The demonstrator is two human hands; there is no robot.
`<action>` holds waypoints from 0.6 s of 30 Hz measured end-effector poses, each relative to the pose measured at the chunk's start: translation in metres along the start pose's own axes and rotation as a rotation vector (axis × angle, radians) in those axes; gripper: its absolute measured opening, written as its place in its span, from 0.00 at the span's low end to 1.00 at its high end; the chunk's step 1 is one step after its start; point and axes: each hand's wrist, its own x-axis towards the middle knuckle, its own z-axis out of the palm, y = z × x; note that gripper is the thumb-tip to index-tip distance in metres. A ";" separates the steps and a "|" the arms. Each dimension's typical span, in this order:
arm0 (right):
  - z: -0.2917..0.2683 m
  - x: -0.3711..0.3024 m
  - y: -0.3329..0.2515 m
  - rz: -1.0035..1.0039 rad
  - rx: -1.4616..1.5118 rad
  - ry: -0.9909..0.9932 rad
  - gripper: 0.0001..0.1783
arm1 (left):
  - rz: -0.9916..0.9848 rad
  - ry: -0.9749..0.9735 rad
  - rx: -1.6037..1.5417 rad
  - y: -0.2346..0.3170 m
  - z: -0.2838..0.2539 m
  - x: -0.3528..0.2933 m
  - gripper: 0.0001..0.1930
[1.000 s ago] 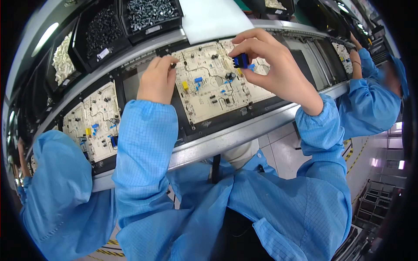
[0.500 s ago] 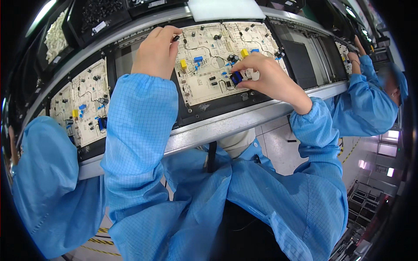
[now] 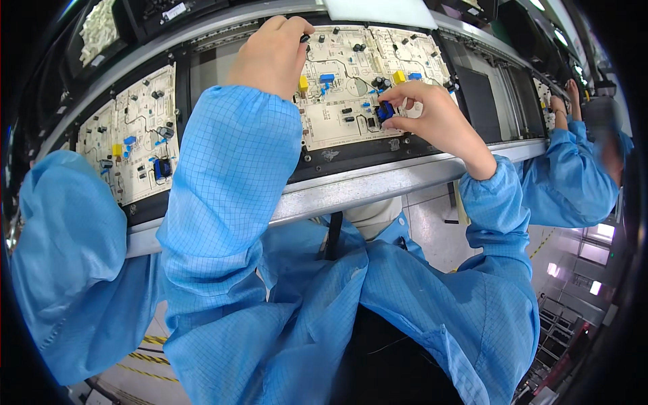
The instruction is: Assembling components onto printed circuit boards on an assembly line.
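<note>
Nearest me, my blue checked sleeves (image 3: 233, 148) reach over the metal rail (image 3: 351, 196). In my right hand (image 3: 432, 121) I pinch a blue-and-black block-shaped component (image 3: 385, 111) between thumb and fingertips, at the near part of the cream printed circuit board (image 3: 327, 131); I cannot tell whether its pins are seated. Farther up, by the board's far left corner, my left hand (image 3: 273, 54) grasps a small black component (image 3: 304, 38). Beyond the board lies a white sheet (image 3: 381, 12); at far left, a bin holds off-white parts (image 3: 98, 32).
</note>
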 end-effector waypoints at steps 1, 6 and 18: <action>0.001 0.000 0.000 -0.001 0.000 -0.003 0.20 | 0.009 0.006 0.001 -0.001 0.001 0.000 0.09; 0.004 0.000 -0.003 -0.059 -0.045 0.055 0.19 | 0.023 -0.005 0.008 -0.001 0.002 0.003 0.10; 0.000 0.008 -0.006 0.033 0.001 -0.078 0.18 | 0.046 -0.017 -0.023 -0.003 0.003 0.004 0.10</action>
